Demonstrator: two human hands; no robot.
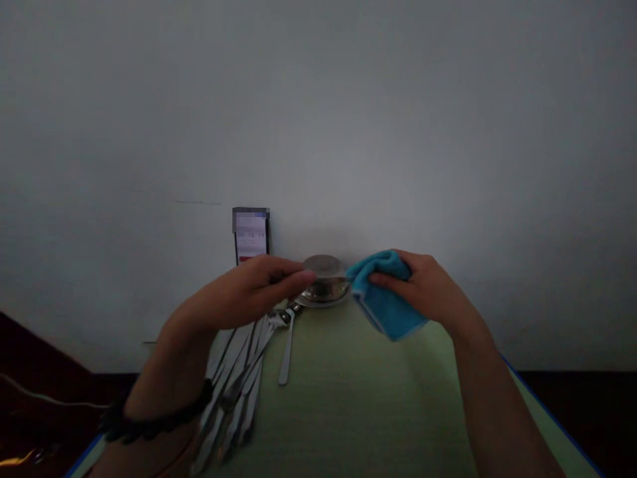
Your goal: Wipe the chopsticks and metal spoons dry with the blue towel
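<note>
My left hand (249, 292) is closed in a pinch on the handle of a metal spoon (334, 274), held level above the table. My right hand (423, 289) grips a blue cloth (383, 299), wrapped around the other end of that spoon. Behind the spoon sits a shiny metal bowl (323, 287) on the pale green table (358, 398). A dark bead bracelet (149, 425) circles my left wrist.
Several metal spoons (243, 385) lie fanned out on the table's left half, under my left forearm. A phone (251, 236) with a lit screen leans against the grey wall at the back. The table's right edge is blue, with dark floor beyond.
</note>
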